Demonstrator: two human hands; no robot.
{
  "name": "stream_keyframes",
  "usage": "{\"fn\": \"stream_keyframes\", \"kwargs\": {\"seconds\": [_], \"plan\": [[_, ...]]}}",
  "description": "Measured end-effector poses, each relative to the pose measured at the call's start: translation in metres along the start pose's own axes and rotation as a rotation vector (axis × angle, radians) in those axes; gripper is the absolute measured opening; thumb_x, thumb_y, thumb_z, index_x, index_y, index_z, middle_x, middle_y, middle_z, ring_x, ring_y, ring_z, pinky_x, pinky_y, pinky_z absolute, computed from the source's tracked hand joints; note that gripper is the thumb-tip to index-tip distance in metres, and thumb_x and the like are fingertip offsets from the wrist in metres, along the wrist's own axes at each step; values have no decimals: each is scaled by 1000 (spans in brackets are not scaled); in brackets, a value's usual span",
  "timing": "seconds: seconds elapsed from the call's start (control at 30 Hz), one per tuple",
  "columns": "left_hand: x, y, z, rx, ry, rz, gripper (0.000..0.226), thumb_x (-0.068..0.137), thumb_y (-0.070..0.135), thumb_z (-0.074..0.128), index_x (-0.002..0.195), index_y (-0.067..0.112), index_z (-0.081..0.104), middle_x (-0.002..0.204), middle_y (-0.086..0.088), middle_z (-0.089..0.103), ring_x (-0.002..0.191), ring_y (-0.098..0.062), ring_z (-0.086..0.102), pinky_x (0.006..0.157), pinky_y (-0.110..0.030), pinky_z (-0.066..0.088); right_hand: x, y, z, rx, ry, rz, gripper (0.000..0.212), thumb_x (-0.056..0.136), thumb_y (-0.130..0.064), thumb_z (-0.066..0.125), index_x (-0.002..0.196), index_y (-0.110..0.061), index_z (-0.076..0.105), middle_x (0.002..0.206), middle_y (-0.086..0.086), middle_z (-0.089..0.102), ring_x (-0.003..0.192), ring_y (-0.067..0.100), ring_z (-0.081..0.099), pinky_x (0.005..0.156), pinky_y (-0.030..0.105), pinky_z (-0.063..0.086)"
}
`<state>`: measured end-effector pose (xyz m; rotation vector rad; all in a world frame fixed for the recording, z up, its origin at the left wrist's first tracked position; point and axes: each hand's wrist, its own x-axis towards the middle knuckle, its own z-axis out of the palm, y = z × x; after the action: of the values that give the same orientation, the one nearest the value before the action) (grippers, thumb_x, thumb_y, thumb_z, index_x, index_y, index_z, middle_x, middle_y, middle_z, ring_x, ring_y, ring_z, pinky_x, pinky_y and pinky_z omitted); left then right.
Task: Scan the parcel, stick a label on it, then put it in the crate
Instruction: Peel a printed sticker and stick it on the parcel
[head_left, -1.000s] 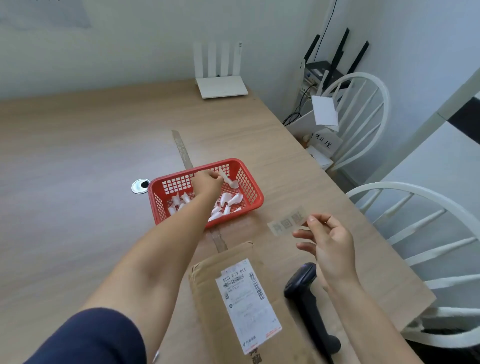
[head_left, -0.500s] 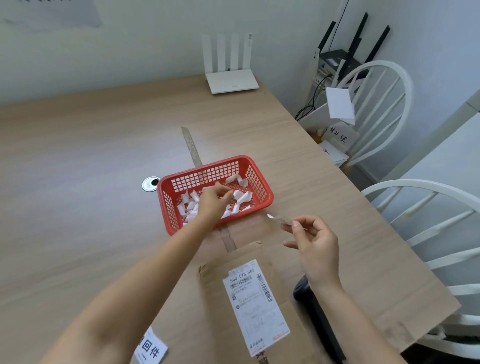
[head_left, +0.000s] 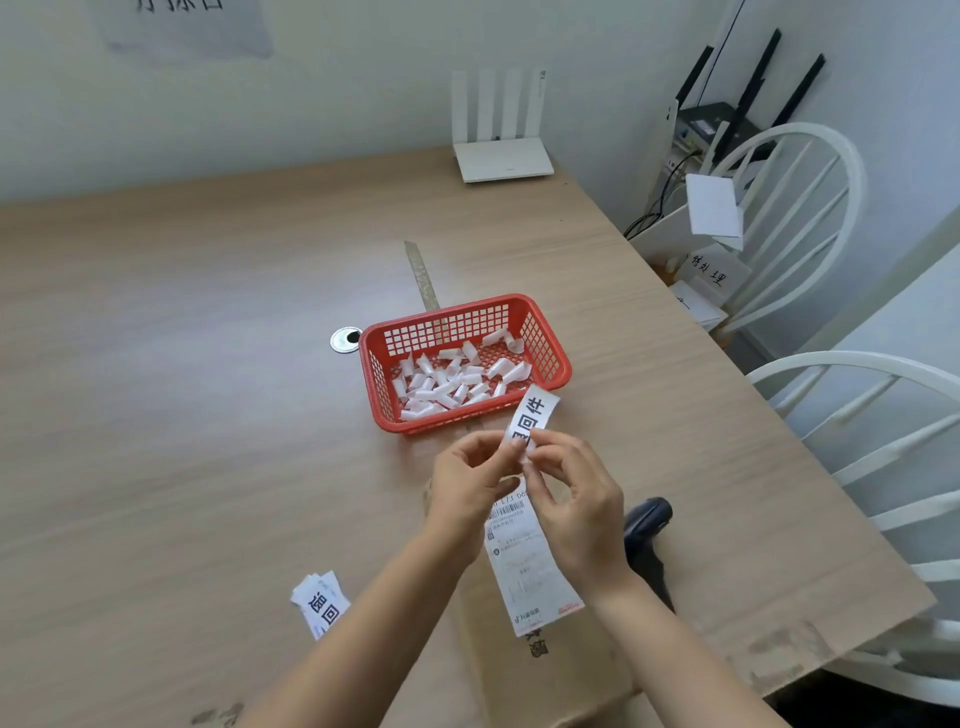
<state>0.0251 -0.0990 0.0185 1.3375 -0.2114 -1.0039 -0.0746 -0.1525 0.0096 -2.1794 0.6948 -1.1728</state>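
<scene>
Two bare hands, left hand (head_left: 467, 483) and right hand (head_left: 576, 493), both pinching one white label (head_left: 532, 418) above a cardboard parcel (head_left: 550, 660) lying flat on the table (head_left: 182, 364), near a red basket (head_left: 550, 358), beside a black scanner (head_left: 647, 525).

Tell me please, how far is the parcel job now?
Scanning looks done, though that is a guess: the barcode scanner lies on the table. In hand: the left hand and right hand pinch a printed label above the cardboard parcel. Left: stick it on and crate the parcel; no such crate is visible.
</scene>
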Motion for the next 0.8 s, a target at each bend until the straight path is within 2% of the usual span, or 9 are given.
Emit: {"fn": "stream_keyframes", "kwargs": {"seconds": [0.1,0.2,0.3,0.37,0.43,0.5,0.57,0.67,0.8], "plan": [[-3,1,-6,29,17,3,7,81,14,67,74,16,69,72,-2,68,65,-14,62,64,-25,53,-5,-4,-5,-5,-11,33,17,75,-3,71,91,-3,65,103,1,63,87,8,61,70,9,51],[-2,6,-14,133,15,2,12,84,15,64,72,17,65,70,2,67,51,0,58,50,-15,51,0,-2,-11,-9,-6,180,32,77,-13,72,107,-13,60,108,0,62,70,6,59,64,3,42],[-4,8,-23,248,-5,41,14,83,15,65,70,19,65,69,3,66,52,-2,55,48,-13,48,12,2,-13,9,-73,349,44,78,-22,71,118,-18,54,107,-8,54,75,5,56,66,3,42],[-5,7,-26,297,-3,77,16,82,15,66,67,21,65,64,5,65,49,1,53,45,-11,46,17,3,-11,31,-101,376,30,79,-19,70,106,-21,58,97,-8,57,75,3,56,65,6,43],[-4,5,-29,323,18,104,19,82,15,67,64,24,66,58,10,64,46,3,54,44,-10,44,19,5,-7,46,-134,369,14,80,-13,68,86,-22,59,80,-9,61,70,-1,56,63,3,42],[1,1,-33,396,63,141,18,81,16,67,66,24,68,57,8,63,48,1,53,46,-13,43,19,10,-1,66,-161,430,13,81,-11,66,76,-21,59,70,-13,60,66,-1,57,61,4,44],[9,-4,-36,510,108,159,4,80,17,68,77,18,71,60,4,60,54,-5,49,50,-17,40,20,17,6,82,-182,528,11,82,-15,66,74,-19,60,68,-10,62,66,5,59,60,11,46],[22,-15,-37,736,197,183,15,78,22,70,90,15,68,62,10,54,59,-6,50,57,-22,43,21,27,20,27,-219,605,10,82,-21,66,76,-14,62,71,-2,64,69,15,61,64,27,48],[30,-21,-35,909,286,235,20,78,29,68,93,16,64,65,12,54,71,-14,59,66,-31,49,20,36,34,-103,-267,593,12,80,-25,67,79,-16,60,76,-1,65,70,15,58,61,27,43]]}}
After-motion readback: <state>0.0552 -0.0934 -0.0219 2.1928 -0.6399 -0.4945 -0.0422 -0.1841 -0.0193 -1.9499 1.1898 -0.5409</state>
